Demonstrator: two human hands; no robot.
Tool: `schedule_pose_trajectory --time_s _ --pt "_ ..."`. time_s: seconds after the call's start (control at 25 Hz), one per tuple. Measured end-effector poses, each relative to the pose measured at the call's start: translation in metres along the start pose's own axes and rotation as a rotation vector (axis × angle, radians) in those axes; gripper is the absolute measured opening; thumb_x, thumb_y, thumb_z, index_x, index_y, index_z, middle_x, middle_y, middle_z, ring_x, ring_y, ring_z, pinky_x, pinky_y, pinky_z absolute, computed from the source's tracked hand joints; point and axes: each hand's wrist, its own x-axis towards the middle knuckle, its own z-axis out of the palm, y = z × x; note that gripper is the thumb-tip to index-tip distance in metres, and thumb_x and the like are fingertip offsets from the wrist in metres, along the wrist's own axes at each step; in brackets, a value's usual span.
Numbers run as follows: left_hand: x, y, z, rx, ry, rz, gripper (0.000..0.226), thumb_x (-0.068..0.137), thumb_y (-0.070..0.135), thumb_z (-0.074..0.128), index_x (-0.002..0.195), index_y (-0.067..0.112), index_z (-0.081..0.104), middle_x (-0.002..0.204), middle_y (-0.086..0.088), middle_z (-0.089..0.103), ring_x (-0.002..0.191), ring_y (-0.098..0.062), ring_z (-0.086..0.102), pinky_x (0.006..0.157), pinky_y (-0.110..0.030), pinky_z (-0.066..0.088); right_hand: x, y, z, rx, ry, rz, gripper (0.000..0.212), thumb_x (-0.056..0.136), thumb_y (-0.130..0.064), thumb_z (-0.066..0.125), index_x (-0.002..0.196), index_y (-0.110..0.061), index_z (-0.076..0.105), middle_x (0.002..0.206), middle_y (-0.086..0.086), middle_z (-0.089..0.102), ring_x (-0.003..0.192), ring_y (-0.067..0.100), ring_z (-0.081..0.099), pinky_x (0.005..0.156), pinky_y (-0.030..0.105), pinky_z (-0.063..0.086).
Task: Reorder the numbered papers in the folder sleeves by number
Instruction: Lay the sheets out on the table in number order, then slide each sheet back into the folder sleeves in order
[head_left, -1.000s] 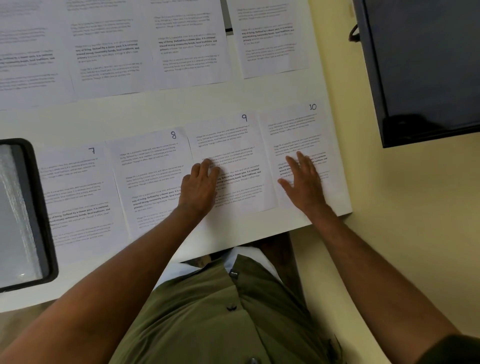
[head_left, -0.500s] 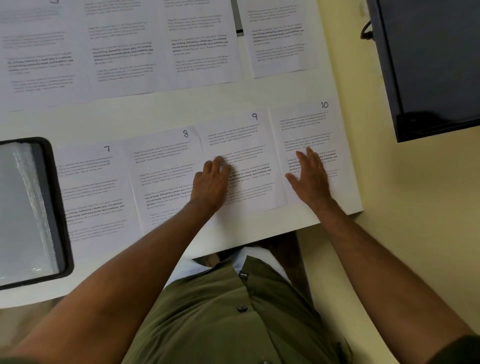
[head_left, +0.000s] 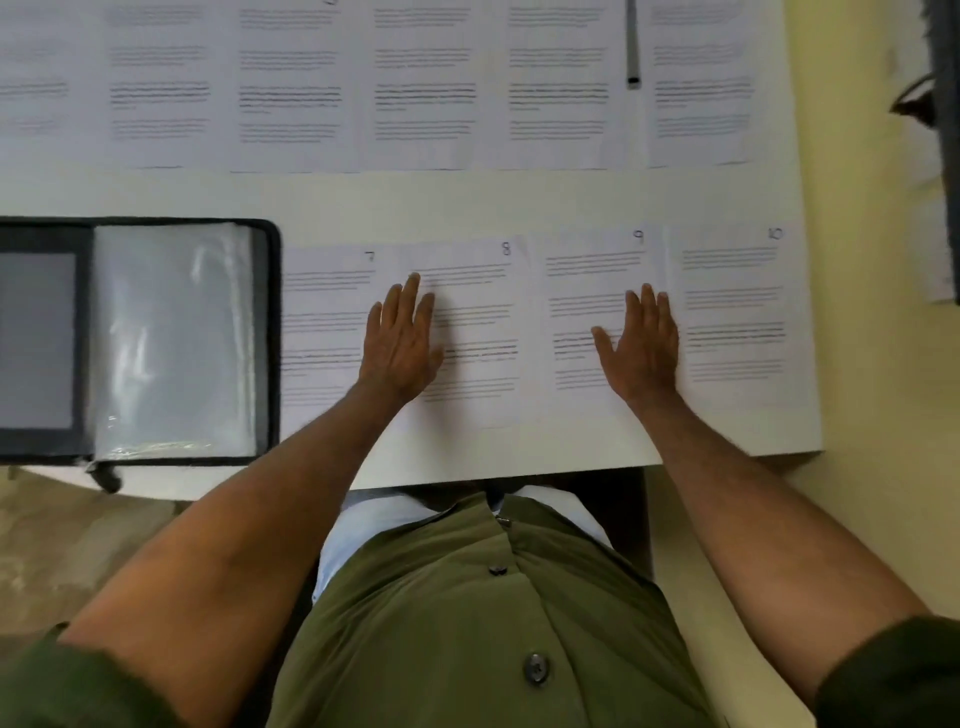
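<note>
1. Your left hand (head_left: 399, 340) lies flat, fingers straight and close together, across the seam between paper 7 (head_left: 324, 332) and paper 8 (head_left: 478, 332). It grips nothing; palm and fingers only press on the sheets.
2. Your right hand (head_left: 641, 345) is also flat, thumb spread wide to the left, resting on the right part of paper 9 (head_left: 576, 312), its outer edge at the border with paper 10 (head_left: 732, 312). Nothing is pinched.
3. Papers 7 to 10 lie side by side in the near row on the white table (head_left: 467, 200), handwritten numbers at their top right corners.
4. The open folder (head_left: 171, 343) sits left of paper 7, just beside it, a clear sleeve facing up, well apart from both hands.
5. A second row of papers (head_left: 426, 88) runs along the far side; their numbers are out of view. A pen (head_left: 632, 47) lies among them.
</note>
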Motion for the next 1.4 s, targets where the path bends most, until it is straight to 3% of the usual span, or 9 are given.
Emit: schedule_pose_trajectory --time_s 0.12,0.36,0.68,1.04,1.2,1.4 --pt "-0.03 -0.066 -0.002 -0.009 0.0 -0.104 0.085 0.093 0.04 0.065 0.159 0.003 0.026 0.169 -0.02 0.011 0.153 -0.044 0.019 0.119 -0.062 0.023 -0.002 -0.062 0.01 0.002 0.012 -0.058 0.075 0.102 -0.05 0.049 0.16 -0.009 0.023 0.17 0.013 0.014 0.157 0.033 0.008 0.127 0.051 0.015" --pt "-0.083 -0.198 -0.015 -0.037 0.014 -0.15 0.084 0.096 0.044 0.06 0.16 0.003 0.023 0.169 -0.019 0.013 0.154 -0.041 0.02 0.121 -0.06 0.022 -0.02 -0.214 0.039 -0.005 0.056 -0.165 0.075 0.102 -0.051 0.047 0.16 -0.008 0.025 0.169 0.014 0.018 0.157 0.035 0.012 0.125 0.051 0.018" --pt "-0.126 -0.331 -0.036 0.011 -0.033 -0.274 0.086 0.102 0.061 0.036 0.164 0.013 0.0 0.17 -0.011 -0.015 0.158 -0.032 -0.006 0.127 -0.053 0.005 -0.043 -0.376 0.058 0.0 0.079 -0.274 0.075 0.103 -0.053 0.045 0.16 -0.009 0.024 0.169 0.013 0.019 0.157 0.033 0.013 0.126 0.051 0.019" --pt "-0.132 -0.393 -0.062 -0.057 0.073 -0.424 0.086 0.101 0.057 0.042 0.164 0.013 0.004 0.171 -0.009 -0.011 0.158 -0.032 0.0 0.126 -0.052 0.009 -0.022 -0.478 0.051 0.039 0.03 -0.488 0.077 0.105 -0.054 0.042 0.163 -0.012 0.014 0.171 0.008 0.007 0.158 0.026 0.002 0.129 0.046 0.007" --pt "-0.108 -0.439 -0.091 -0.1 0.149 -0.438 0.086 0.101 0.053 0.045 0.163 0.009 0.006 0.171 -0.011 -0.011 0.157 -0.033 0.001 0.127 -0.049 0.008 -0.004 -0.531 0.046 0.059 0.06 -0.562 0.078 0.104 -0.052 0.046 0.163 -0.011 0.017 0.171 0.009 0.011 0.158 0.026 0.004 0.129 0.044 0.009" --pt "-0.062 -0.519 -0.118 -0.19 0.202 -0.438 0.084 0.1 0.051 0.051 0.162 0.009 0.013 0.171 -0.012 -0.001 0.157 -0.033 0.006 0.127 -0.05 0.013 0.037 -0.613 0.05 0.037 0.075 -0.502 0.078 0.104 -0.053 0.045 0.163 -0.011 0.016 0.171 0.008 0.011 0.159 0.027 0.004 0.128 0.046 0.013"
